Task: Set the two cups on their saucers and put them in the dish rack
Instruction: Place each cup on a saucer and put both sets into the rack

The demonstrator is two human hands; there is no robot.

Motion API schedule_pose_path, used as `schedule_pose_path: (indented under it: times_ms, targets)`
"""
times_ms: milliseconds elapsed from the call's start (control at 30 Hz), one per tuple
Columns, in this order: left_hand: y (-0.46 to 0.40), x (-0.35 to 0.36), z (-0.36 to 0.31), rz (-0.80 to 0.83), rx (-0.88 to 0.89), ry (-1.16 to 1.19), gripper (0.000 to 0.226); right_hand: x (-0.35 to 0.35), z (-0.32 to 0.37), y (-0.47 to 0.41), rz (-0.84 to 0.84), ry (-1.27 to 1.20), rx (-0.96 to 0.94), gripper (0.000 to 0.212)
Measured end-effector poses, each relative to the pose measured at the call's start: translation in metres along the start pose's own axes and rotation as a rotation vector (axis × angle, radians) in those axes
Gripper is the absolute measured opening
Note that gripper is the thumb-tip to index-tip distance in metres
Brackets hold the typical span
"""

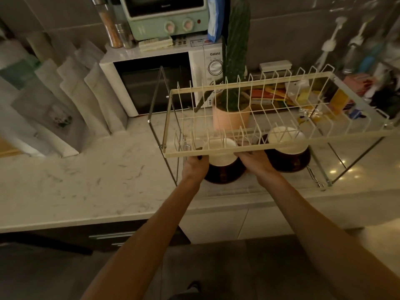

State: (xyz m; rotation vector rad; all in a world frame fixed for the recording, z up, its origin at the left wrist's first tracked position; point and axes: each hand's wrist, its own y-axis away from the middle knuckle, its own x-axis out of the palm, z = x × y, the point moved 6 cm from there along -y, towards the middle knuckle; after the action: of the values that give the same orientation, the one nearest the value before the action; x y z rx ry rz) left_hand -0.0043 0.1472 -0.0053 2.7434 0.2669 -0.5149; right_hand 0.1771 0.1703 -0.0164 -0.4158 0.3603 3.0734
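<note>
Two cream cups stand on dark brown saucers on the lower level of the dish rack (279,146), under its cream wire upper shelf. The left cup (219,153) sits on its saucer (225,174). My left hand (194,166) grips the left side of that cup and saucer, and my right hand (254,162) holds their right side. Both sets of fingertips are hidden under the shelf's front rail. The right cup (285,140) rests on its own saucer (290,163), apart from my hands.
A pink pot with a tall green cactus (231,113) stands behind the rack. A white microwave (160,83) with a green toaster oven (166,16) on top lies at the back. Packets (324,96) clutter the right. The marble counter (86,182) spreads left.
</note>
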Motion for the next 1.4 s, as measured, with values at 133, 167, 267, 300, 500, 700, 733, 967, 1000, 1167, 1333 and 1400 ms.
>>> schedule_pose_path:
  times_ms: [133,167,267,300,500,700,733,967,1000,1167,1333,1400]
  targets:
    - [-0.002,-0.002,-0.001,0.003,-0.010,0.037,0.011,0.003,0.008,0.000,0.008,0.013,0.022,0.023]
    - [-0.003,-0.002,-0.001,0.008,-0.009,0.041,0.013,0.004,0.011,0.001,0.010,0.019,0.011,0.030]
    - [-0.006,-0.002,0.000,0.013,-0.016,0.044,0.020,0.006,0.015,0.001,0.001,0.031,-0.017,0.037]
    - [-0.006,-0.002,0.000,0.015,-0.015,0.045,0.020,0.006,0.016,0.000,-0.004,0.021,-0.026,0.036]
    - [-0.013,-0.003,0.000,-0.004,0.008,0.026,0.018,0.008,0.015,-0.009,-0.023,0.034,-0.068,0.046]
    - [-0.014,-0.003,-0.001,0.009,0.007,0.026,0.035,0.008,0.014,-0.013,-0.019,0.018,-0.097,0.026]
    - [-0.015,-0.003,-0.001,0.011,0.008,0.026,0.037,0.008,0.015,-0.012,-0.018,0.021,-0.100,0.026]
    - [-0.014,-0.003,-0.003,0.018,0.009,-0.018,0.040,0.009,0.019,-0.006,-0.006,0.122,-0.109,0.019]
    - [-0.012,-0.004,-0.006,0.021,0.048,-0.036,0.038,0.008,0.020,-0.003,-0.011,0.147,-0.131,0.026]
    - [0.006,0.001,-0.029,-0.017,0.339,-0.221,0.044,-0.012,0.032,0.014,-0.087,0.403,-0.251,0.030]
    - [0.038,0.024,-0.063,-0.136,0.724,-0.506,0.035,-0.040,0.053,0.042,-0.300,0.696,-0.490,0.025]
    - [0.053,0.039,-0.071,-0.131,0.815,-0.455,0.024,-0.057,0.051,0.048,-0.345,0.736,-0.533,0.023]
